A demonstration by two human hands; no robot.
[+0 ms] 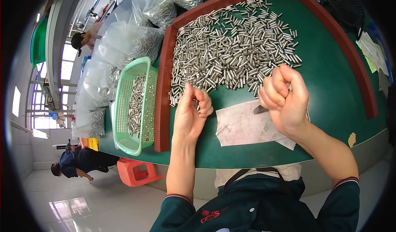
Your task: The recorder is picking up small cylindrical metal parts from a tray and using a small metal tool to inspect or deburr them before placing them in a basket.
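Note:
A wide heap of short shiny metal pins (pixel 235 46) lies spread on the green tabletop (pixel 326 75). At the near left edge of the heap is my left hand (pixel 192 112), its fingers curled in toward the thumb. A bit of metal, like a pin, shows between those fingers. My right hand (pixel 286 98) is closed in a fist over the near right side of the heap. From under it sticks out a dark, flat-ended tool (pixel 259 109); the rest of it is hidden. Below both hands lies a stained pale cloth or paper sheet (pixel 241 127).
Dark red rails (pixel 163 91) border the heap at left, back and right. Left of them stands a green basket (pixel 119 120) partly filled with pins, beside bulging clear bags (pixel 142 42). A black fan (pixel 342 5) is at back right. A red stool (pixel 134 172) and other people are further left.

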